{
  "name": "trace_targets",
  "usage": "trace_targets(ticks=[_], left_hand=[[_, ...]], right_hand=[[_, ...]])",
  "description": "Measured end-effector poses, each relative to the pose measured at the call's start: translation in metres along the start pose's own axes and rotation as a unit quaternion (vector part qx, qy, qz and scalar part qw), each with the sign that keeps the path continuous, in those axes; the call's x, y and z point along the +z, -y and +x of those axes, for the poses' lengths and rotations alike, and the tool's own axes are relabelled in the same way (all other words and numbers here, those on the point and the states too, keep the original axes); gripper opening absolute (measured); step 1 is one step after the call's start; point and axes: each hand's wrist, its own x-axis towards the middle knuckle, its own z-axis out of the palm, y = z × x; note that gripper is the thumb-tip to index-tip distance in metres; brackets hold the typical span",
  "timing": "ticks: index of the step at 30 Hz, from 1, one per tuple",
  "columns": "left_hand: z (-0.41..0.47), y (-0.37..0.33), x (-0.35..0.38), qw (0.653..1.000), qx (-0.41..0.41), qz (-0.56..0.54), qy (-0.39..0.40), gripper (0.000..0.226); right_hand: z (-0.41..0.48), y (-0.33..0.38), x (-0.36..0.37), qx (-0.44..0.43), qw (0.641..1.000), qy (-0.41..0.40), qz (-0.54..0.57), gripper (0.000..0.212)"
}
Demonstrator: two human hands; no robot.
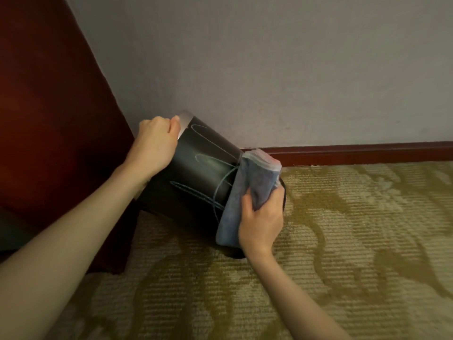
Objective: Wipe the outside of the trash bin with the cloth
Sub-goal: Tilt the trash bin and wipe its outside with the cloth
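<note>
A black round trash bin [196,173] with a silver rim is tilted on the carpet near the wall, its rim end up and to the left. Teal scribbled lines run across its side. My left hand [153,143] grips the silver rim at the upper left. My right hand [261,219] holds a folded blue-grey cloth [247,190] and presses it against the bin's lower right end, near the base. The cloth hides that end of the bin.
A dark red wooden panel [56,119] stands at the left, right beside the bin. A grey wall [269,69] with a dark red baseboard [355,153] runs behind. Patterned beige and olive carpet [343,241] covers the floor to the right and front.
</note>
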Motion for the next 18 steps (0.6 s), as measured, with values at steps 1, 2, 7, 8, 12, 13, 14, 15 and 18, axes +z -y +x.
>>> trace_targets(ticks=[1,2,7,8,12,13,14,15,18], left_hand=[[0.0,0.0,0.0,1.0,-0.005,-0.002,-0.001,0.05],[-0.001,-0.001,0.0,1.0,-0.006,-0.003,-0.001,0.051],[-0.005,-0.004,-0.005,1.0,0.019,-0.014,0.002,0.053],[-0.006,-0.006,-0.006,1.0,0.027,-0.014,0.003,0.053],[-0.009,-0.013,-0.007,0.998,0.061,-0.015,-0.001,0.049],[-0.01,-0.014,-0.007,0.998,0.065,-0.016,-0.001,0.048],[-0.011,-0.014,-0.007,0.997,0.069,-0.018,0.001,0.049],[-0.012,-0.014,-0.006,0.997,0.071,-0.021,0.002,0.05],[-0.016,-0.015,-0.006,0.997,0.068,-0.025,-0.003,0.053]], right_hand=[[-0.006,0.0,0.0,-0.004,1.0,0.002,0.005,0.035],[-0.011,0.0,0.001,-0.007,1.0,0.006,0.008,0.032],[-0.008,-0.002,-0.001,-0.003,1.0,0.016,0.02,0.036],[-0.004,-0.001,-0.002,0.006,0.999,0.02,0.027,0.039],[0.023,0.002,-0.003,0.041,0.998,0.03,0.043,0.032],[0.031,0.004,-0.003,0.044,0.997,0.034,0.046,0.027],[0.041,0.006,-0.002,0.047,0.997,0.04,0.042,0.024],[0.051,0.007,-0.002,0.052,0.997,0.048,0.033,0.029],[0.081,0.008,0.003,0.077,0.994,0.081,-0.01,0.047]])
